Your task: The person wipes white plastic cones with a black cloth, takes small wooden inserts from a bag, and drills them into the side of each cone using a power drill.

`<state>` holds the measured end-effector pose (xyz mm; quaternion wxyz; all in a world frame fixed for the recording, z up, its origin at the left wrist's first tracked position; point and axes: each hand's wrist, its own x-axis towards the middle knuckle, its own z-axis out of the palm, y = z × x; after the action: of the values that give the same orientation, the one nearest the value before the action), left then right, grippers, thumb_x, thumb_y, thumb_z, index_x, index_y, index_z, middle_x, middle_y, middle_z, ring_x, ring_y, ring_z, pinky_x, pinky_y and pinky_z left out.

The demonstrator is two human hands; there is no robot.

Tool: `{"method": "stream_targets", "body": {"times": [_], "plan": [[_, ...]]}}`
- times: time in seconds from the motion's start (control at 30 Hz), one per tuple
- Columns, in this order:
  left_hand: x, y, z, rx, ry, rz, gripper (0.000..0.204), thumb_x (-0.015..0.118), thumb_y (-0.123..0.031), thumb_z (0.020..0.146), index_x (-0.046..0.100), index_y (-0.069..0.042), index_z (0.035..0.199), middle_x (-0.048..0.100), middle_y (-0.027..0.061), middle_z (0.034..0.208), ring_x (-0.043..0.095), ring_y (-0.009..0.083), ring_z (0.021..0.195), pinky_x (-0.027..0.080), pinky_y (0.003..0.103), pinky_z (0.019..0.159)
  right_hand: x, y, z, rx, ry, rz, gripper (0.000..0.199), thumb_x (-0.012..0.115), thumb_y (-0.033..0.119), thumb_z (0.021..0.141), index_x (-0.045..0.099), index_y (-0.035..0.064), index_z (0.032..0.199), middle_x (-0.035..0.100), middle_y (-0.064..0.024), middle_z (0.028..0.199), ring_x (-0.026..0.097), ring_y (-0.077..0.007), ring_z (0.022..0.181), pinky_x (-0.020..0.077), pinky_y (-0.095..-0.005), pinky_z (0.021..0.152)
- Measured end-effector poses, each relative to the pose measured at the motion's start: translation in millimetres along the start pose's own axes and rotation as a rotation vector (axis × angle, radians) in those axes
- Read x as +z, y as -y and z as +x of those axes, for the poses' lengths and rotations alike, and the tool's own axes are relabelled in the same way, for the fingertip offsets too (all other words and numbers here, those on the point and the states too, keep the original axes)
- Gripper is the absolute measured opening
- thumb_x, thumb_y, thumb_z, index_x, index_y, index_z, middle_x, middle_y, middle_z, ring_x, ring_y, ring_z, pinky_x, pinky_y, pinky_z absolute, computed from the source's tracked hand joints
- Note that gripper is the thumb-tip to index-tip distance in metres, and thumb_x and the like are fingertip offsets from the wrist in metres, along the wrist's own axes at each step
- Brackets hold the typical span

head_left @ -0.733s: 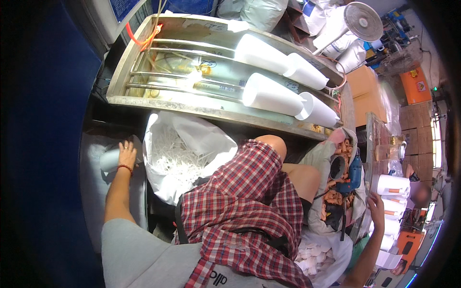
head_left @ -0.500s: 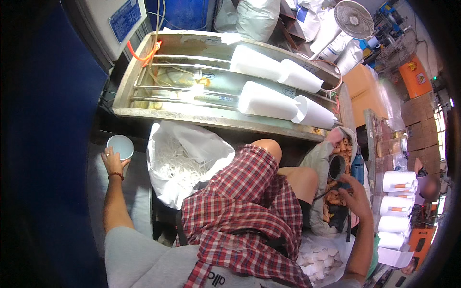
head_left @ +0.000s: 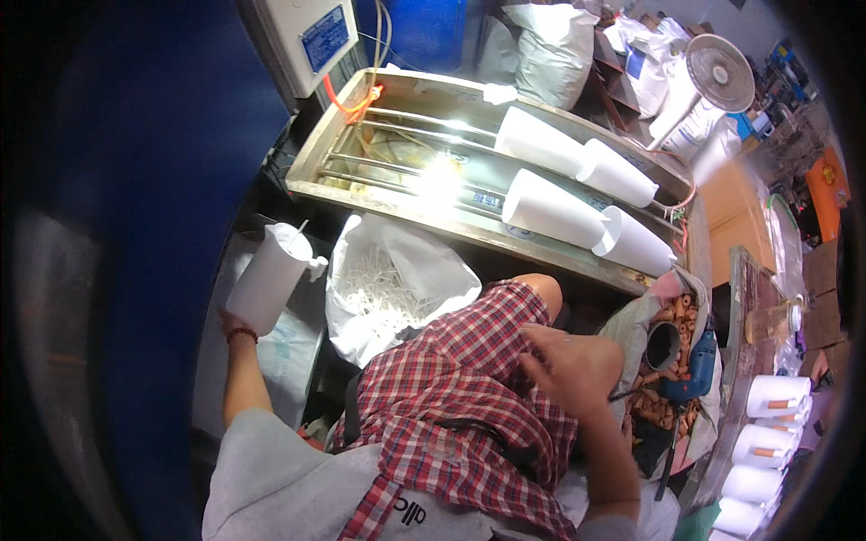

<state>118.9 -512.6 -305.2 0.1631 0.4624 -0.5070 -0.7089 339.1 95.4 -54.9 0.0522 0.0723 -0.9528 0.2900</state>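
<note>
My left hand [head_left: 234, 323] is wrapped round the lower end of a white plastic jug [head_left: 269, 281], which it holds tilted at the left. The jug has a pouring lip, and a small white knob sticks out from its side. Above my knees, my right hand [head_left: 573, 365] is somewhat blurred, its fingers apart and nothing seen in them. Right of that hand, a cloth sack holds several brown pieces [head_left: 690, 317], a dark round tube [head_left: 663, 344] and a blue power drill [head_left: 693, 371].
Ahead stands a long metal trough [head_left: 577, 270] with rods; white tapered cylinders [head_left: 552, 212] sit on them. A white bag [head_left: 433, 248] of pale plastic shreds lies beside my legs. White jugs [head_left: 756, 446] line a bench at the right. A fan [head_left: 720, 72] stands behind.
The jug in my left hand has been raised and turned, so its side now shows instead of one round end. My right hand has moved left from the sack to above my knees.
</note>
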Motion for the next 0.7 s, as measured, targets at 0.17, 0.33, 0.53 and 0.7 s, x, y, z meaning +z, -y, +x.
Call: {"method": "stream_targets", "body": {"times": [0.17, 0.33, 0.53, 0.7], "plan": [[88, -24, -99, -0.112, 0.460, 0.046, 0.082, 0.043, -0.068, 0.084, 0.046, 0.002, 0.128, 0.055, 0.0152, 0.124, 0.055, 0.0297, 0.110, 0.045, 0.041, 0.093, 63, 55, 41, -0.416, -0.118, -0.099, 0.048, 0.064, 0.030, 0.083, 0.050, 0.0085, 0.123, 0.049, -0.0080, 0.132, 0.045, -0.0272, 0.122, 0.0238, -0.0457, 0.108], [149, -3, -208, -0.347, 0.877, 0.247, 0.072, 0.042, -0.064, 0.087, 0.059, 0.001, 0.112, 0.065, 0.0118, 0.103, 0.064, 0.0232, 0.090, 0.052, 0.038, 0.080, 83, 62, 53, -0.420, -0.234, -0.132, 0.054, 0.065, 0.032, 0.081, 0.045, 0.0090, 0.126, 0.049, -0.0077, 0.130, 0.044, -0.0241, 0.124, 0.0165, -0.0539, 0.108], [157, 75, -247, -0.553, 1.013, 0.457, 0.067, 0.038, -0.059, 0.092, 0.057, 0.002, 0.114, 0.065, 0.0143, 0.104, 0.064, 0.0249, 0.091, 0.052, 0.038, 0.078, 101, 44, 32, -0.286, -0.197, -0.139, 0.065, 0.068, 0.033, 0.078, 0.039, 0.0039, 0.129, 0.059, -0.0117, 0.111, 0.057, -0.0264, 0.109, 0.0137, -0.0585, 0.107], [145, 88, -245, -0.548, 0.988, 0.454, 0.070, 0.038, -0.060, 0.091, 0.057, 0.003, 0.113, 0.064, 0.0149, 0.104, 0.064, 0.0262, 0.091, 0.052, 0.039, 0.079, 101, 46, 34, -0.297, -0.162, -0.073, 0.071, 0.070, 0.031, 0.077, 0.037, 0.0025, 0.133, 0.064, -0.0104, 0.090, 0.062, -0.0258, 0.096, 0.0124, -0.0583, 0.107]]}}
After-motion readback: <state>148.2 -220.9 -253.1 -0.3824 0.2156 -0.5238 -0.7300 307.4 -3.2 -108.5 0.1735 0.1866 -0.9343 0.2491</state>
